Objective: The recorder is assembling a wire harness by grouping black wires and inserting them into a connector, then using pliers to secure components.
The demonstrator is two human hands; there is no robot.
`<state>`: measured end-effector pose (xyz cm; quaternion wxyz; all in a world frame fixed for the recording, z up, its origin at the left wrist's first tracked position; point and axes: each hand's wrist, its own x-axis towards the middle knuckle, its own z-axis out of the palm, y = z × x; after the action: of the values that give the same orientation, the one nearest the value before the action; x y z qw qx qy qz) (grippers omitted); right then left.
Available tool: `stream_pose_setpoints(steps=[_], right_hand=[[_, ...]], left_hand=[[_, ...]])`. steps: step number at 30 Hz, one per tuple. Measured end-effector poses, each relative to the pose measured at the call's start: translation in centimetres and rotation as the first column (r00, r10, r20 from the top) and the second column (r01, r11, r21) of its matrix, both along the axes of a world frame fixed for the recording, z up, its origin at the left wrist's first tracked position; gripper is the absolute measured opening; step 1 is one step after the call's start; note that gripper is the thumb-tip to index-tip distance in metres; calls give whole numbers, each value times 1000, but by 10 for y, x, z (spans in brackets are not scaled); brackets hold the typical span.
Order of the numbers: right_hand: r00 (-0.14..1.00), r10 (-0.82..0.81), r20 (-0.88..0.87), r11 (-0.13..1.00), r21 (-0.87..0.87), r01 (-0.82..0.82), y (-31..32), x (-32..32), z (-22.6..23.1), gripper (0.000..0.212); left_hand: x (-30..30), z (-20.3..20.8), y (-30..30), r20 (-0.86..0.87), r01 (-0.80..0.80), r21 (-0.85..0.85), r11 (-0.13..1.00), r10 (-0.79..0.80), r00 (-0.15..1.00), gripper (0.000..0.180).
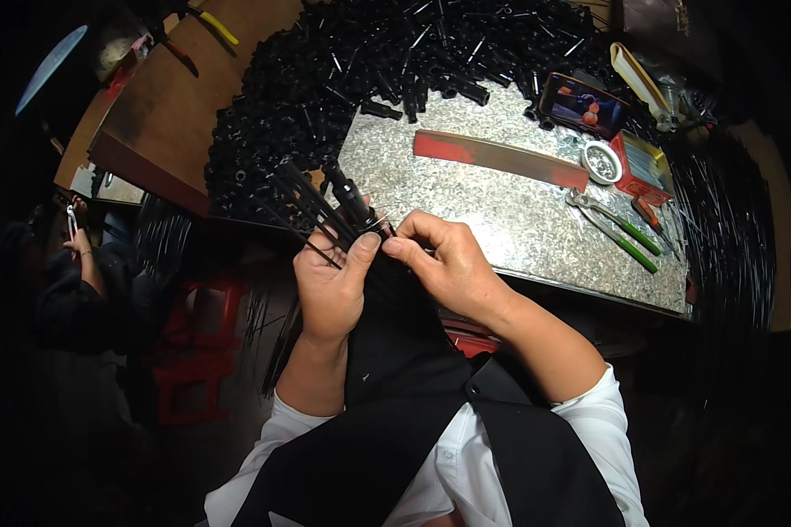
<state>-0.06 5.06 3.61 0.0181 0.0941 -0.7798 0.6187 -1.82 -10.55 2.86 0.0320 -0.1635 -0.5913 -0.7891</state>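
Observation:
My left hand (pixel 332 290) is closed around several thin black rods or wires (pixel 306 200), which fan out above the fingers. It also holds a black tubular part (pixel 346 191) that slants up and to the left. The left thumb presses near the tube's lower end. My right hand (pixel 457 263) meets it there, thumb and forefinger pinched together beside the left thumb. What lies between the right fingertips is too small and hidden to make out. Both hands are in front of the near edge of a speckled grey tabletop (pixel 466 215).
A large heap of black tubular parts (pixel 325 88) covers the far and left tabletop. A worn red bar (pixel 501 158) lies mid-table. To the right are a phone (pixel 582 104), white bowl (pixel 603 162), red box (pixel 628 183) and green-handled pliers (pixel 620 230). A co-worker's hand (pixel 79 239) holds pliers at left.

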Motion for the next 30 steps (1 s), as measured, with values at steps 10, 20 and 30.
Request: stream_pose_setpoints(steps=[10,20,30], right_hand=[[988,119,101,989,-100,-109,8,-7,0,23],[1000,-19,14,994,-103,20,-4,-11,-8,22],[987,-115,-110,991,-77,106,-19,-10,-11,19]], left_hand=[[-5,-7,-9,40,93,16,996,-94,995,32],[6,-8,21,-97,-16,74,997,23,995,44],[4,1,18,-50,-166,-182,969,160,986,47]])
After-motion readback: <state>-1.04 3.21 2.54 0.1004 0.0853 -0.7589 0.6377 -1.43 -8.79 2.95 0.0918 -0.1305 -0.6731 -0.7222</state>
